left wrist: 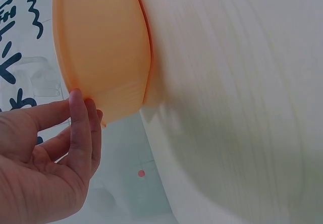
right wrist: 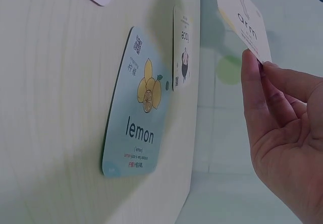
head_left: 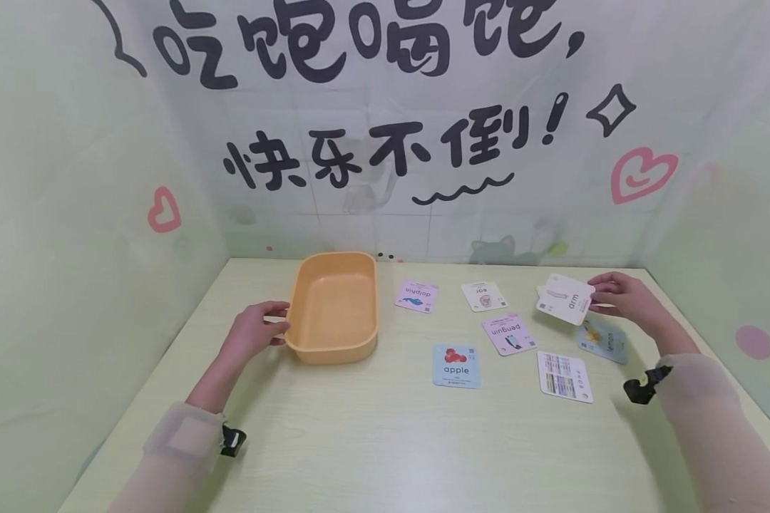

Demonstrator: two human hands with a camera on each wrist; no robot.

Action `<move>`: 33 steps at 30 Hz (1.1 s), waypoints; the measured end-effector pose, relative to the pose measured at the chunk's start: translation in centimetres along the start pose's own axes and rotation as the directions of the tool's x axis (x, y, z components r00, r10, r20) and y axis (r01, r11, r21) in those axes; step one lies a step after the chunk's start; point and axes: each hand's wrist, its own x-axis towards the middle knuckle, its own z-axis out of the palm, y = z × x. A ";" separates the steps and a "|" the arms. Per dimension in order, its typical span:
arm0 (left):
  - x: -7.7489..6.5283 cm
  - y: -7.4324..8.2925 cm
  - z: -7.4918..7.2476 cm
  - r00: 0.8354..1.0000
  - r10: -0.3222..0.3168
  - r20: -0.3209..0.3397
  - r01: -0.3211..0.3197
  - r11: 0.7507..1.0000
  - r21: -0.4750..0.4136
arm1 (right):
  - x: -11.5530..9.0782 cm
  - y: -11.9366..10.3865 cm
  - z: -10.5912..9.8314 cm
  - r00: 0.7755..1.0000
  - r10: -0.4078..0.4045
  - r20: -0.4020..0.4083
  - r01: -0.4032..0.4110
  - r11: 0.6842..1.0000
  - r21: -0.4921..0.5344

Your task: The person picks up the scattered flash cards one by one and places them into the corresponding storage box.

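White "arm" card (head_left: 566, 299) — seemingly lifted — pinched by right hand (head_left: 625, 297).

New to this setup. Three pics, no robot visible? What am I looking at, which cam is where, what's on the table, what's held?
No robot: a person works with bare hands, wearing three cameras. The wide picture is from the head, looking down at a pale table. The other two are from the wrists, so they look tilted and close.

The left hand touches the end of an empty orange tray; its wrist view shows the fingertips at the tray's rim.

The right hand pinches a white "arm" card above the table; the right wrist view shows the same card.

Lying flat are picture cards: dolphin, ear, penguin, apple, lemon, and one face-down card.
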 end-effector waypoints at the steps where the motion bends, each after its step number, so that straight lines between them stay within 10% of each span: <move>1: 0.0 0.0 0.0 1.000 0.002 0.000 -0.002 1.000 -0.002 | 0.0 -0.1 0.1 1.000 0.002 -0.002 -0.002 1.000 -0.005; 33: 0.2 -0.4 0.1 1.000 0.025 -0.007 -0.025 1.000 -0.016 | 1.2 -1.4 1.5 1.000 0.027 0.007 -0.027 1.000 0.001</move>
